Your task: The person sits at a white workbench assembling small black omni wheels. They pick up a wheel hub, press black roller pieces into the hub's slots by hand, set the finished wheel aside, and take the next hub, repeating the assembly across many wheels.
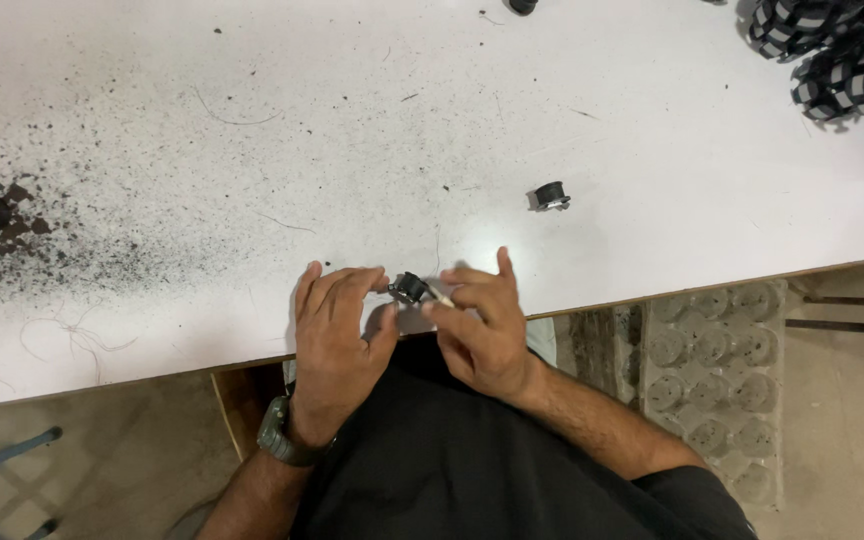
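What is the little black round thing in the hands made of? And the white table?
The little black round part looks like matte plastic or rubber; it is dull and dark, too small to tell for sure. The white table looks like smooth laminate over board, with a brownish edge showing.

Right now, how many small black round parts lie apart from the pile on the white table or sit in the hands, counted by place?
Held between the left hand and right hand, black round part: 1
Lying alone on the white table, loose black part: 1
At the far table edge, cut-off black part: 1
Total: 3

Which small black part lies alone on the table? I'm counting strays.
The black part right of the hands; others are heaped at the far right corner.
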### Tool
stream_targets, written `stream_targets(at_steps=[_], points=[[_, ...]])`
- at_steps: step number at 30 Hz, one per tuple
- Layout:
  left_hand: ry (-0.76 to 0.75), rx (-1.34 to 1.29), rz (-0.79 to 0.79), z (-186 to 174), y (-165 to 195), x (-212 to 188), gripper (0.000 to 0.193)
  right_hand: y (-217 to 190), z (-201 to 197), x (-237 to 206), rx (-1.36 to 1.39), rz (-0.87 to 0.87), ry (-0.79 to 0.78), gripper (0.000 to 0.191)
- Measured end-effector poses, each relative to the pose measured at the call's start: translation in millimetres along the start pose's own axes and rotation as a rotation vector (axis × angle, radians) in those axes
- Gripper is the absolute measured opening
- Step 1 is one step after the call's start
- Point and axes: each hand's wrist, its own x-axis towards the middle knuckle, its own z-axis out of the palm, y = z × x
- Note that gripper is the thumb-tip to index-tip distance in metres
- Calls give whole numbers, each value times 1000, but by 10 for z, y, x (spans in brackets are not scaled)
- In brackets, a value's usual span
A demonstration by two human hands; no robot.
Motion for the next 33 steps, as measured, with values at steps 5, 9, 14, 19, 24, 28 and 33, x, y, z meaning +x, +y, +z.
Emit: stream_targets(at_steps=[5,9,14,19,24,28,33], points=[[-1,147,53,-73,23,52,26,-24,-81,139,-118,161,-188,38],[-18,54,-3,-148,36,98,15,-20,-53,180,-150,165,-228,34],[-39,72,89,-174,26,129,18,-8,-36,190,-144,167,-239,34],[-19,260,271,-157,16,127,16,1,-47,216,-136,170,-228,34],[-105,206,280,-186,74,170,17,12,-79,229,-124,85,-336,38],[-209,-73,-166,-259,111,279,9,-16,-87,239,-89,69,-349,37],[-230,22,-270,-385,97,325,6,41,-175,234,-105,130,-326,39]])
